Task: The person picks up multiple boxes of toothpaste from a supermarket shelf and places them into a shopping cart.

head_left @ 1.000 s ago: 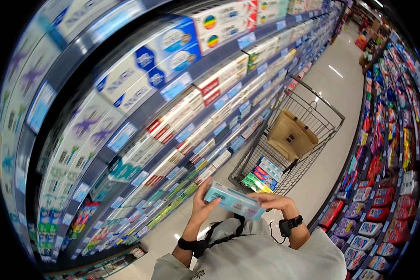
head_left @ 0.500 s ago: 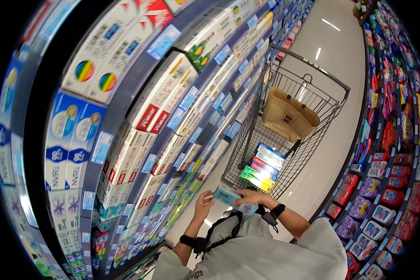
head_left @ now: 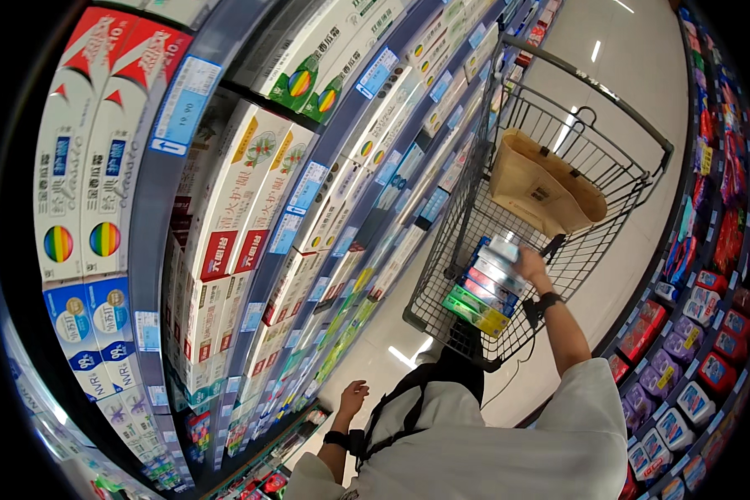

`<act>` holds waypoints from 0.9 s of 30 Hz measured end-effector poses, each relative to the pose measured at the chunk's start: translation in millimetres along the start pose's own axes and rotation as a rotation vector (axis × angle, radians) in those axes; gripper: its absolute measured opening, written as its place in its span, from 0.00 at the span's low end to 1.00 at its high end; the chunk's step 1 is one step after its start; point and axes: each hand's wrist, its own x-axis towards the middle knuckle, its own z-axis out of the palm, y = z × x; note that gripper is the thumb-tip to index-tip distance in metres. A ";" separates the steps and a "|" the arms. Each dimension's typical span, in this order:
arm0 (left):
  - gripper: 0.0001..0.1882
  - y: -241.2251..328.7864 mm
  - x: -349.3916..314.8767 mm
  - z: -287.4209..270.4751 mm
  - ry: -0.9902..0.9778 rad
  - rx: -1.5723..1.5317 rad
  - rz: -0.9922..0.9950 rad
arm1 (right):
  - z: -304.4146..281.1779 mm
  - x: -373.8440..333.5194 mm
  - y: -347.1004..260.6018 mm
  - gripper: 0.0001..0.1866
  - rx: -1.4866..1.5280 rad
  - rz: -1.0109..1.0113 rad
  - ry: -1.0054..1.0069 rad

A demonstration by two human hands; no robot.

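Observation:
My right hand (head_left: 529, 267) reaches into the shopping cart (head_left: 575, 275), closed on the end of a pale toothpaste box (head_left: 505, 248). That box lies at the far end of a row of toothpaste boxes (head_left: 477, 307) in the cart, blue, red, white, green and yellow. Part of its surface is covered by my fingers. Over the floor between the shelf and my body, my left hand (head_left: 354, 398) hangs with loosely bent fingers and nothing in it. Behind the row, a brown paper bag (head_left: 544, 187) leans in the cart.
A tall shelf (head_left: 250, 275) packed with toothpaste boxes and blue price tags runs along my left. On my right, another shelf (head_left: 683, 358) carries red, purple and white packages. The pale tiled aisle floor (head_left: 621, 62) stretches ahead beyond the cart.
My right hand has carried the toothpaste box from in front of my body forward into the cart, over the other boxes. My left hand has come away from it and dropped lower.

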 end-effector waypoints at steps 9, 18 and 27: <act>0.20 -14.9 -38.4 3.5 0.037 -0.261 -0.168 | -22.1 43.7 -13.9 0.27 -0.023 0.125 0.510; 0.33 -4.8 -67.1 -4.5 0.128 -0.367 -0.279 | 55.1 62.3 10.5 0.53 0.176 0.254 -0.379; 0.32 -25.1 -71.4 -2.7 0.100 -0.313 -0.264 | 73.1 49.4 10.9 0.39 0.104 0.192 -0.217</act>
